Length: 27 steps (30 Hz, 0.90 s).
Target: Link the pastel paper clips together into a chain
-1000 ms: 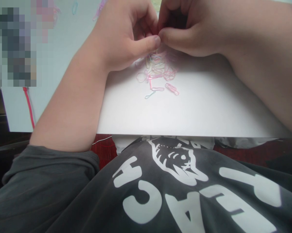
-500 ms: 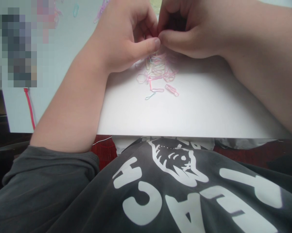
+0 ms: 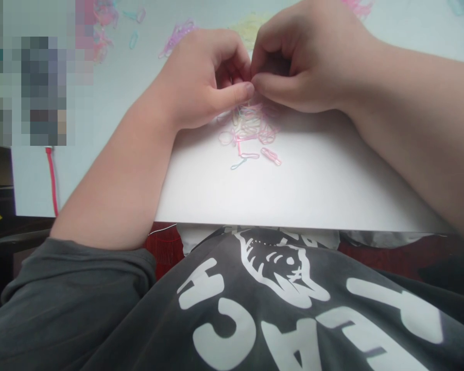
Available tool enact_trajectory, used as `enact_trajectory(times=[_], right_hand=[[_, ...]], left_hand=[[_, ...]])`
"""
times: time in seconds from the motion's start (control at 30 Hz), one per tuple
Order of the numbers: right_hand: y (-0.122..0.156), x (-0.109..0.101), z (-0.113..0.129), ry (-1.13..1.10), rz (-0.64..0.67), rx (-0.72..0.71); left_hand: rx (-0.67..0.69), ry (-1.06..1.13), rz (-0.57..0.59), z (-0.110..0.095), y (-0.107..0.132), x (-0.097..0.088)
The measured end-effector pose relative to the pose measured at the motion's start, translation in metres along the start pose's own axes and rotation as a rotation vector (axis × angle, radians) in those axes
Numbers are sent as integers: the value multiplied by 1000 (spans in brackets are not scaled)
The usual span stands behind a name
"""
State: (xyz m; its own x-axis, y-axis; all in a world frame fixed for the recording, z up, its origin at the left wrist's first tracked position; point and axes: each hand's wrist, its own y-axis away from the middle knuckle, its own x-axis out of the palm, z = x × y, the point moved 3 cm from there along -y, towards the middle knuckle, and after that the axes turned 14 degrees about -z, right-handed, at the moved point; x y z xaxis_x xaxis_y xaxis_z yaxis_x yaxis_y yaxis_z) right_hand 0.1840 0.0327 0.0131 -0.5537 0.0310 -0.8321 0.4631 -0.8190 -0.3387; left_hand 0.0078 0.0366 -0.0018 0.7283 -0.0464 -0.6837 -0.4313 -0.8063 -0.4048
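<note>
White counter (image 3: 301,190) fills the view, its near edge running just in front of a dark printed shirt (image 3: 216,340). Left hand (image 3: 204,77) and right hand (image 3: 316,67) meet fingertip to fingertip above it, each closed in a pinch; whatever lies between the fingertips is hidden. Directly beneath and nearer the near edge sits a heap of small rubber bands (image 3: 251,123) in pink, pale yellow and blue, partly covered by the hands. Loose ones lie on its near side, including a pink bundle (image 3: 271,156) and a pale blue band (image 3: 238,164). Toward the far edge are a purple pile (image 3: 179,36) and a yellow pile (image 3: 249,28). Close to the near left corner runs a red cable (image 3: 52,180).
</note>
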Motion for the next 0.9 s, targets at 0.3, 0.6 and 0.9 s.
enact_trajectory(times=[0.3, 0.6, 0.9], right_hand=[[1, 2, 0, -30, 6, 13], [1, 2, -1, -47, 34, 51], [1, 1, 0, -39, 82, 79]], left_hand=[[7, 36, 1, 4, -1, 1], [-175, 61, 70, -6, 2, -5], [-191, 44, 86, -3, 3, -4]])
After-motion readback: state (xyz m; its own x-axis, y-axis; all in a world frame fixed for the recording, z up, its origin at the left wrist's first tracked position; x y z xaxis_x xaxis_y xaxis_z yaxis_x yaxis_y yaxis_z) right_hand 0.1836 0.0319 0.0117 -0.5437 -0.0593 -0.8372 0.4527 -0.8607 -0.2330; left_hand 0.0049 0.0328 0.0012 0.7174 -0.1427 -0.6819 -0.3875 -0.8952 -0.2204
